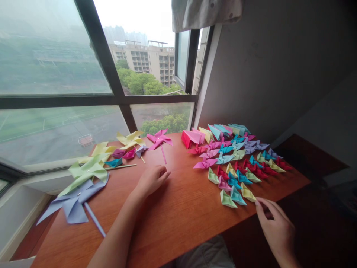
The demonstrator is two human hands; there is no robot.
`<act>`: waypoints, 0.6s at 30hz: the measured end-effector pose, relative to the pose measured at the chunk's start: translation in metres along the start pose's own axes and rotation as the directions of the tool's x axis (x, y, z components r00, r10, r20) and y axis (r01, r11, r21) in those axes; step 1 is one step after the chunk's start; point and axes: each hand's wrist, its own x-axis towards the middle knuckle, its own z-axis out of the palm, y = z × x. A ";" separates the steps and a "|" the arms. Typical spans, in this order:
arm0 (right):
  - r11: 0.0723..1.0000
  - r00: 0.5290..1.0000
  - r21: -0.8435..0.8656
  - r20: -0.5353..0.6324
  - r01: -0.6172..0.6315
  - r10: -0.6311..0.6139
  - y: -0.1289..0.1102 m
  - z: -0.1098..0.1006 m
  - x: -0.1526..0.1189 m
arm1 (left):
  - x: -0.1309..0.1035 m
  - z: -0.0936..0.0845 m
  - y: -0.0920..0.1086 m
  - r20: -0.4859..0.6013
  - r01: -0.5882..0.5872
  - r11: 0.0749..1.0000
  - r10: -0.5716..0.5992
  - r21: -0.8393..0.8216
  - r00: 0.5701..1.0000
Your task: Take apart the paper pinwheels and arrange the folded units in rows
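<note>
My right hand (276, 223) pinches the near tip of a yellow paper boat (247, 192) at the table's front right. Beside that boat sit a blue paper boat (237, 196) and a light green one (227, 199). Behind them stand several more folded boats in red, pink, blue, green and yellow. My left hand (153, 179) rests on the wooden table (178, 208), its fingers loosely curled together with nothing visible in them. The nearest thing to it is a pink paper pinwheel (160, 140) lying just beyond the fingers.
Paper cranes (205, 163) and paper planes (195, 136) stand in rows at the back right. Yellow, green and purple pinwheels (79, 199) overlap on the left, with a teal boat (113, 163) among them. A window frame (156, 99) borders the far side; a wall rises at right.
</note>
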 end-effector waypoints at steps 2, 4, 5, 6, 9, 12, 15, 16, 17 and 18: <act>1.000 1.000 0.002 0.005 -0.003 0.003 -0.001 0.001 0.000 | 0.000 0.000 0.000 0.001 0.001 1.000 -0.001 0.003 1.000; 1.000 1.000 -0.001 0.011 0.001 -0.001 -0.001 0.002 0.001 | 0.000 0.000 0.000 0.003 0.001 1.000 -0.001 0.005 1.000; 1.000 1.000 -0.005 0.015 0.002 -0.002 -0.001 0.002 0.001 | 0.000 0.000 0.000 0.003 0.002 1.000 -0.002 0.005 1.000; 1.000 1.000 -0.007 0.020 0.002 -0.002 -0.002 0.002 0.001 | 0.000 0.000 0.000 0.003 0.002 1.000 -0.002 0.006 1.000; 1.000 1.000 -0.004 0.026 -0.003 0.003 -0.004 0.000 0.001 | 0.000 0.001 -0.001 0.002 0.001 1.000 -0.001 0.005 1.000; 1.000 1.000 0.006 0.011 0.010 -0.010 -0.011 -0.007 0.002 | 0.000 0.001 -0.001 -0.001 -0.003 1.000 0.003 0.004 1.000; 0.999 0.999 0.016 -0.022 0.035 -0.035 -0.026 -0.015 0.004 | 0.000 0.002 0.000 -0.010 -0.004 1.000 0.004 0.003 1.000; 0.998 0.998 0.030 -0.032 0.055 -0.054 -0.033 -0.018 0.005 | 0.000 0.002 0.000 -0.013 -0.003 1.000 0.003 0.002 1.000; 0.995 0.995 0.050 -0.043 0.088 -0.086 -0.041 -0.020 0.005 | 0.000 0.001 0.000 -0.016 -0.002 1.000 0.002 0.001 1.000; 0.988 0.990 0.077 -0.055 0.133 -0.129 -0.050 -0.021 0.005 | -0.001 0.001 0.001 -0.018 -0.001 1.000 0.001 -0.001 1.000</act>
